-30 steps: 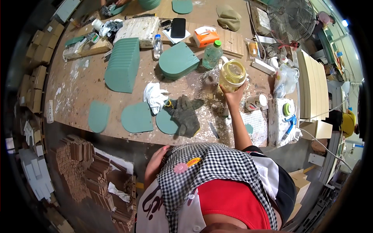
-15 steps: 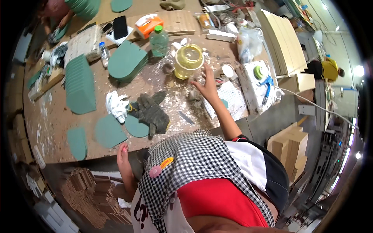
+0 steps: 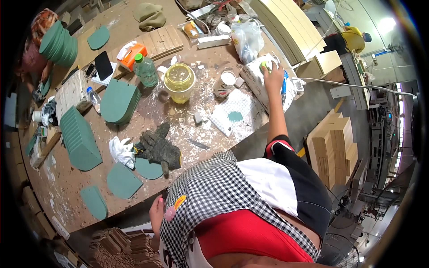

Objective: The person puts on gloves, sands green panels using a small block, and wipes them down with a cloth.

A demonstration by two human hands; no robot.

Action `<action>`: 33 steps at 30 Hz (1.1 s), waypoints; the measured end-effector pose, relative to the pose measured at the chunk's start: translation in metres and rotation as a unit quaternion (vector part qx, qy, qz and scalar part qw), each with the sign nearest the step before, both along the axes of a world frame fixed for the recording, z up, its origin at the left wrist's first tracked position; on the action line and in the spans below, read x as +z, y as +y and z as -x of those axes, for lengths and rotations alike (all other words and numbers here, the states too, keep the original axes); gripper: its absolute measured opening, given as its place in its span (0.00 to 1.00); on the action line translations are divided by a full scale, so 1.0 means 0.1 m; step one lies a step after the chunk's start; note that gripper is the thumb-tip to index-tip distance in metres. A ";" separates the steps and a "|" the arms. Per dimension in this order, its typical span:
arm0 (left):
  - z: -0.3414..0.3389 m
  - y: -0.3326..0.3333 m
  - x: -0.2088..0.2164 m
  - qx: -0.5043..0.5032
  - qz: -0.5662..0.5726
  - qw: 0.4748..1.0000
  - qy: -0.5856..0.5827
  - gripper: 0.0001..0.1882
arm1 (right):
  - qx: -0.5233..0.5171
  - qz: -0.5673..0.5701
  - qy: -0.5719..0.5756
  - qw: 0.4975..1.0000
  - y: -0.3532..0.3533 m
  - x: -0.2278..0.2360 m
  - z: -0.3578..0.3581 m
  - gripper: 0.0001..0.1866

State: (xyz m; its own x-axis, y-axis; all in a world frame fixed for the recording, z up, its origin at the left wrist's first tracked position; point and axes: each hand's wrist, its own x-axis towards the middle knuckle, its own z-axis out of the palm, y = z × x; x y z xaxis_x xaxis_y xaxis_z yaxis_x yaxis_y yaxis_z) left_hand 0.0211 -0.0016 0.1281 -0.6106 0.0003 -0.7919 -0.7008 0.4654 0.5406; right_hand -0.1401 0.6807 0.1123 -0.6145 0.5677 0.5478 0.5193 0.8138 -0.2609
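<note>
My right hand [image 3: 273,79] reaches out to the right, its fingers closed around a light green round thing [image 3: 263,67] that looks like a tape roll. That thing rests on a white, paint-spattered block [image 3: 254,85]. Just beside the hand is a blue-handled tool [image 3: 284,87]. Low at the table's near edge, my left hand [image 3: 156,216] is beside my checked apron, holding nothing visible; its fingers are stretched and partly cut off from sight. Nearer the middle stand a can [image 3: 223,85] and a yellowish clear jug [image 3: 179,87]. A patterned paper sheet [image 3: 241,111] lies left of the block.
A dark work glove [image 3: 160,151] and white cloth [image 3: 121,151] lie on green rounded panels [image 3: 124,182]. Further left are stacked green panels [image 3: 80,140]. A green bottle [image 3: 146,73] stands behind. A white hose [image 3: 353,81] crosses at right. Another person [image 3: 40,67] works at far left.
My right hand has moved from beside the jug, right to the light green round thing, and closed on it. My left hand has drawn down beside the apron. The view has shifted.
</note>
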 end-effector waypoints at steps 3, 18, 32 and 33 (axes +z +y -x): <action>0.20 0.10 0.29 -0.004 -0.004 0.998 0.066 0.22 | -0.104 -0.079 -0.129 0.983 0.43 -0.27 0.16 0.39; 0.97 0.57 0.84 -0.156 -0.005 0.933 0.323 0.19 | 0.594 0.110 -0.062 0.794 -2.36 1.31 1.17 0.28; 2.92 2.81 0.05 -0.235 -0.005 0.807 0.542 0.71 | 0.611 0.180 -0.084 0.767 -2.39 1.01 1.43 0.28; 2.96 2.86 0.05 -0.232 -0.020 0.819 0.524 0.73 | 0.611 0.199 -0.068 0.763 -2.39 1.02 1.43 0.29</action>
